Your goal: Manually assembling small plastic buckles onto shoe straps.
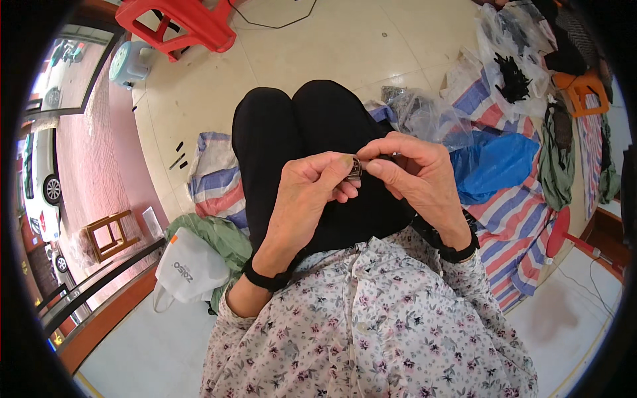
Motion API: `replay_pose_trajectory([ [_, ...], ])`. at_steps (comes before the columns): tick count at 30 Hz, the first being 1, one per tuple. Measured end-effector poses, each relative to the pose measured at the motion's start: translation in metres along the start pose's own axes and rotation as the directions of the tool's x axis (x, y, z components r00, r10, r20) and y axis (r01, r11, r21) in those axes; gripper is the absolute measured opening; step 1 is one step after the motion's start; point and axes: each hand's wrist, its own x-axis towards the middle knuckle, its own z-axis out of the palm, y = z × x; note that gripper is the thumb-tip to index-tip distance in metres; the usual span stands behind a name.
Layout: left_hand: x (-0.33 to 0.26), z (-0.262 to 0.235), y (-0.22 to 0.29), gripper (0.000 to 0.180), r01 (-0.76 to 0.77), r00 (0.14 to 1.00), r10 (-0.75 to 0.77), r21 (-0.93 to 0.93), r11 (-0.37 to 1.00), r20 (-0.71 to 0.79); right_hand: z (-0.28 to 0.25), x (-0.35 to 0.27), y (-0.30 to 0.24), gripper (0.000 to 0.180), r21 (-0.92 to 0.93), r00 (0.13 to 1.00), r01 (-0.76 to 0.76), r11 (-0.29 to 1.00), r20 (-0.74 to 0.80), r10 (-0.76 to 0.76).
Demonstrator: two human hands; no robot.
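My left hand (310, 189) and my right hand (418, 174) meet over my lap, above my black trousers (298, 126). Between the thumbs and forefingers of both hands sits a small metal part (355, 169), grey and shiny. Most of it is hidden by my fingers, so its shape is unclear. Both wrists wear black bands. My flowered shirt (378, 318) fills the lower middle of the view.
A striped woven sheet (511, 225) covers the floor to my right, with a blue bag (494, 162), clear plastic bags (424, 113) and black small parts (512, 76). A red plastic stool (182, 23) stands ahead, a white bag (189, 268) at my left, a small wooden stool (109, 233) farther left.
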Motion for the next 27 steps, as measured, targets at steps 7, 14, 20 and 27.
replay_pose_trajectory([
  [7,-0.005,0.009,-0.002,0.031,-0.090,0.996,0.090,0.299,0.950,0.017,0.001,-0.005,0.009,0.011,-0.092,0.997,0.077,0.993,-0.023,-0.079],
  [14,-0.007,0.005,-0.008,0.030,-0.037,0.998,0.027,0.158,0.987,0.063,0.002,-0.010,0.012,0.005,-0.119,0.999,0.026,0.993,-0.031,-0.029],
  [20,-0.007,0.003,-0.004,0.031,0.087,0.993,-0.086,0.003,0.996,0.082,0.001,-0.012,0.007,0.004,0.093,0.986,-0.162,0.982,-0.020,0.164],
  [27,-0.003,0.007,-0.011,0.029,0.141,0.983,-0.123,-0.133,0.981,0.137,0.008,-0.013,0.011,0.007,0.547,0.941,-0.296,0.783,0.024,0.339],
])
